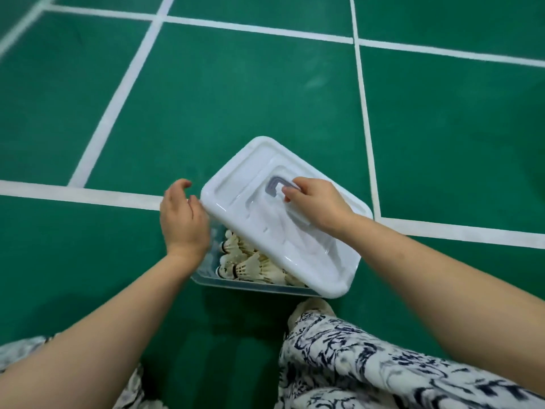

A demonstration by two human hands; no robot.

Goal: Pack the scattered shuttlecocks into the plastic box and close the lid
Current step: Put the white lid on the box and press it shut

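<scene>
The right hand's (317,202) fingers are curled round the grey handle (275,184) at the middle of the white lid (236,199). The left hand (182,219) is loosely spread and holds nothing, its thumb at the lid's left edge above the left wall of the clear plastic box (236,286). The lid lies over the box but skewed, its long axis on a diagonal, overhanging the box's near-right corner. That leaves the box's near-left part open, with shuttlecocks (247,264) inside. Squaring the lid likely needs a turn.

badminton court | green floor (236,98) | white lines (118,107)
</scene>
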